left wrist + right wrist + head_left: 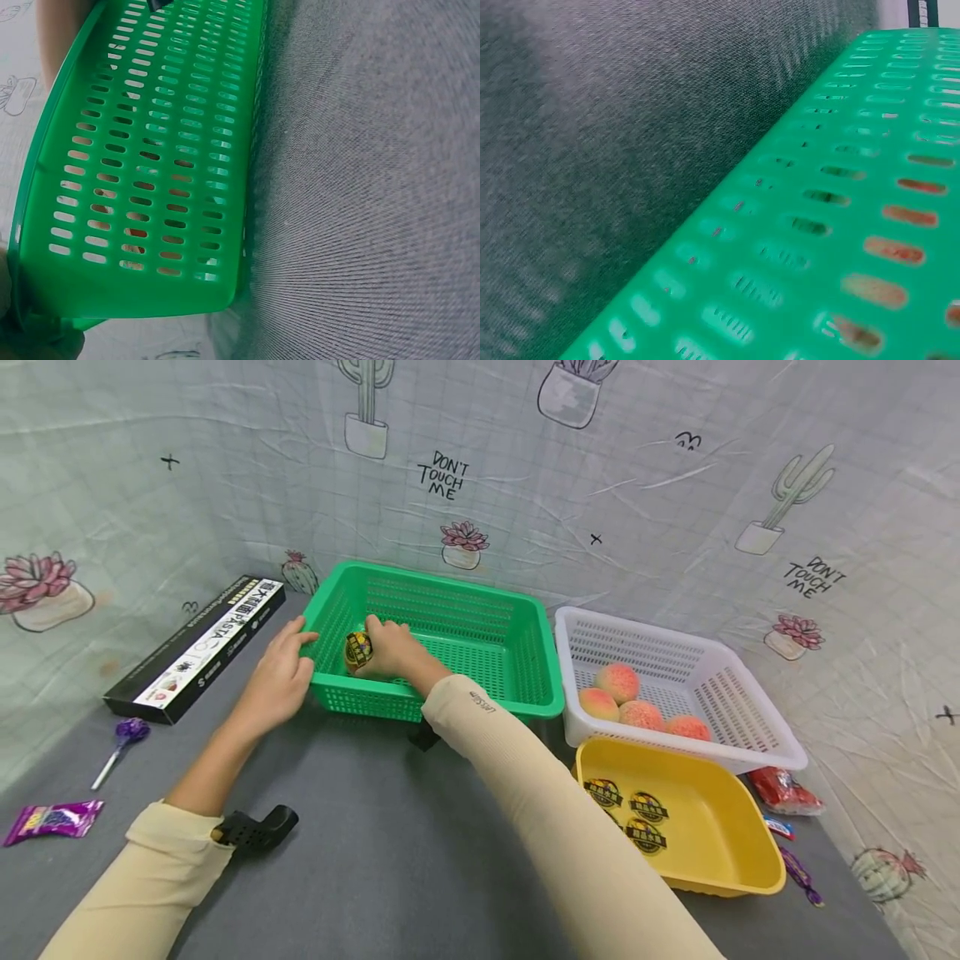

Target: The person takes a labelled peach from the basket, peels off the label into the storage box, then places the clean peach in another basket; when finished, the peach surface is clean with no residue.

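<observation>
A green slotted basket [450, 697] stands on the grey tabletop. My left hand [273, 681] grips its left rim, fingertips over the edge and thumb on the near side. The right hand [397, 652] reaches down inside the basket, at its left end. It holds a small brownish, rounded thing bearing a round black-and-gold sticker [358, 649]; the hand hides part of it. In the left wrist view the basket's slotted side [150, 150] fills the left half. The right wrist view shows the basket wall [780, 262], with reddish-brown colour behind some slots.
A white basket [750, 710] with several peaches [642, 716] stands right. In front of it, a yellow bin [720, 827] has several black-and-gold stickers [645, 835]. A black pasta box [198, 643], purple lollipop [132, 731] and purple wrapped candy [56, 821] lie left; a red packet [783, 792] lies far right.
</observation>
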A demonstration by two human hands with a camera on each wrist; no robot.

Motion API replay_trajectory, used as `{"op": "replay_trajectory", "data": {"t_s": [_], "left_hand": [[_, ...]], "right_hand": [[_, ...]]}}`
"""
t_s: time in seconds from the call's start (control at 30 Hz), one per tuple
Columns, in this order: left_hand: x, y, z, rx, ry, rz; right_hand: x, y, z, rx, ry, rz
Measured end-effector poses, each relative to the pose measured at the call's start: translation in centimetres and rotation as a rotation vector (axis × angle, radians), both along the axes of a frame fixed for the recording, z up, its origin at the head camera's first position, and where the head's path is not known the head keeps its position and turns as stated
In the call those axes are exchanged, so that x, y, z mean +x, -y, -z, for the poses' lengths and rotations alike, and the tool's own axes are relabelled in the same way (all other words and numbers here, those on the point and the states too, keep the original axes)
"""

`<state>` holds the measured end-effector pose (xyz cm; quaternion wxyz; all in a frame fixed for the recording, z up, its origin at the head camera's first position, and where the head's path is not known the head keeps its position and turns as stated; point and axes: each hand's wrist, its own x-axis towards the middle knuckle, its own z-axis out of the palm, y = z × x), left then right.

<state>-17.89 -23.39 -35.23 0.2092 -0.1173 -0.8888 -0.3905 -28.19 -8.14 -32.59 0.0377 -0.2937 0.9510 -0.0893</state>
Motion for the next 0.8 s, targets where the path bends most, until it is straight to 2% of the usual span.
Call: {"op": "replay_trajectory", "data": {"t_s": [0.1, 0.2, 0.33, 0.4, 0.5, 0.6, 0.7, 0.8], "left_hand": [[-0.1, -0.3, 0.1, 0.005, -0.009, 0.002], [-0.3, -0.2, 0.2, 0.010, -0.021, 0.001], [-0.4, 0.1, 0.3, 0.014, -0.026, -0.002], [-0.4, 0.2, 0.3, 0.013, -0.027, -0.003], [-0.4, 0.3, 0.3, 0.008, -0.030, -0.005], [-0.4, 0.2, 0.3, -0.002, -0.037, -0.010], [-0.5, 0.0, 0.2, -0.012, -0.040, -0.014], [-0.5, -0.1, 0.1, -0.018, -0.042, -0.012]], "right_hand": [[0.2, -1.4, -0.4, -0.081, 0.022, 0.030], [0.8, -3.4, -1.4, -0.229, 0.055, 0.059], [2.5, -6.5, -3.6, -0.421, 0.093, 0.098], [3.7, -8.2, -4.6, -0.472, 0.095, 0.106], [6.0, -11.0, -5.5, -0.501, 0.084, 0.082], [8.6, -13.7, -5.7, -0.480, 0.077, 0.017], [11.5, -16.1, -5.2, -0.447, 0.084, -0.066], [14.0, -17.9, -4.0, -0.413, 0.102, -0.150]]}}
